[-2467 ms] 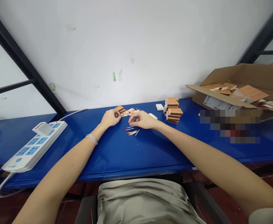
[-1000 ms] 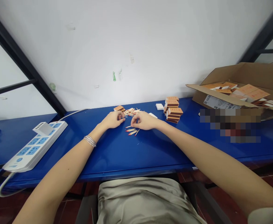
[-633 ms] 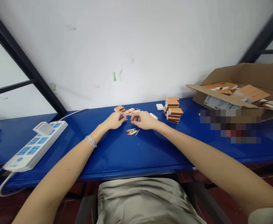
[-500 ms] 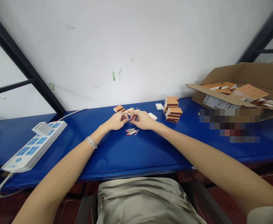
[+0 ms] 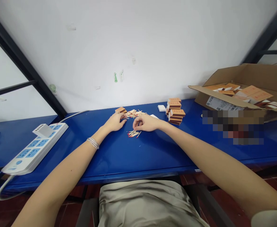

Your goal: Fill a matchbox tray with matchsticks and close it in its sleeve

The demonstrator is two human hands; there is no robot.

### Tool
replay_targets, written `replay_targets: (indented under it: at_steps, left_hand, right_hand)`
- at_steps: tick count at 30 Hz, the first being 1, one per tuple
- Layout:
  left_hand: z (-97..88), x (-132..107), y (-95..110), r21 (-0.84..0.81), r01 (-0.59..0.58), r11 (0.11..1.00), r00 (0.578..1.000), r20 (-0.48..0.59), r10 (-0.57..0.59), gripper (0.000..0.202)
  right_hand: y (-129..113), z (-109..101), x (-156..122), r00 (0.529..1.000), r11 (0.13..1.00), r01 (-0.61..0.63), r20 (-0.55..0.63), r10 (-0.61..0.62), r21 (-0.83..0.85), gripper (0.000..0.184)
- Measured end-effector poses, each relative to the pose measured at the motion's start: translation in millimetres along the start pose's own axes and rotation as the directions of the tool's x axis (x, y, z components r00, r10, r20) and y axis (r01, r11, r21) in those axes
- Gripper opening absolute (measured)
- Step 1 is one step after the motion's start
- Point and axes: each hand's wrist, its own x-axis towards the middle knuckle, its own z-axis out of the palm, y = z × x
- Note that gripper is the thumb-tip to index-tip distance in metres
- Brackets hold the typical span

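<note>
Blue table [image 5: 119,154], both bare forearms stretched out to its far middle.

Left hand [image 5: 115,121]: palm down, fingers curled loosely, fingertips at the near left edge of the loose match pile [image 5: 134,113]. Whether it pinches a match is too small to tell. A silver bracelet [image 5: 93,142] sits on its wrist.

Right hand [image 5: 146,122]: palm down, thumb and forefinger drawn together just above the small match bundle [image 5: 133,134]; a match between them cannot be made out.

Small match bundle: lies on the table just near of the right hand, between the two hands. Sticks roughly parallel, long axis running left to right with a slight tilt, red heads mostly toward the left. Count not readable, roughly ten.

Loose match pile: far side of both hands, sticks crossing every way, too many to count.

One single matchbox [image 5: 120,110] at the pile's left end, just beyond the left hand's fingertips. Matchbox stack [image 5: 175,111] to the right, about eight boxes in two leaning columns. Two white inner trays: one [image 5: 162,108] left of the stack, one [image 5: 154,116] partly hidden behind the right hand.

Far right: one open cardboard carton [image 5: 244,85] holding more boxes. Near left: one white power strip [image 5: 34,147], long axis diagonal.
</note>
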Motion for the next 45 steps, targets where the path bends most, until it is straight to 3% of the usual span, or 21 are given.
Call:
replay_targets:
  at_steps: [4,9,15,18,21,25,27,35,40,45]
  left_hand:
    - [1.4,1,1,0.027,0.026,0.999,1.0,0.01,-0.027,0.02]
    - [-2.0,-1,11,0.049,0.031,0.998,0.996,0.082,-0.035,0.017]
    - [-6.9,-4,33,-0.027,-0.034,0.999,0.99,0.133,0.037,0.019]
    - [-10.2,-4,41,-0.088,-0.019,0.996,0.987,0.157,0.033,0.021]
    - [-14.8,-4,36,-0.099,0.026,0.995,0.991,0.132,-0.013,0.022]
    - [-21.6,-4,13,0.034,0.119,0.992,0.992,-0.043,-0.117,0.022]
    - [-22.8,-4,2,0.078,0.162,0.984,0.987,-0.035,-0.159,0.021]
    - [-11.5,-1,-6,0.103,0.228,0.968,0.974,-0.035,-0.226,0.017]
    - [-11.7,1,-6,0.118,0.202,0.972,0.979,-0.016,-0.201,0.016]
    - [-16.7,-2,2,0.093,0.154,0.984,0.987,-0.066,-0.148,0.014]
  right_hand:
    - [0,-1,0,0.999,0.999,-0.029,-0.028,0.028,-0.021,0.012]
    - [2,5,3,0.973,0.988,-0.097,-0.221,0.069,-0.12,0.01]
    - [10,16,8,0.954,0.986,-0.004,-0.297,-0.046,-0.168,0.008]
    - [9,16,9,0.952,0.982,-0.016,-0.304,-0.043,-0.19,0.008]
    - [5,10,6,0.973,0.987,-0.035,-0.231,-0.001,-0.155,0.009]
    - [0,2,2,1.0,0.999,0.003,-0.004,-0.003,-0.035,0.011]
    - [-1,0,1,1.0,1.0,0.005,0.024,-0.004,-0.012,0.013]
    - [2,3,2,0.999,0.998,0.025,-0.046,-0.028,-0.053,0.013]
    - [3,4,3,0.998,0.998,0.026,-0.06,-0.029,-0.058,0.01]
    - [1,7,3,0.953,0.989,-0.121,-0.288,0.093,-0.084,0.021]
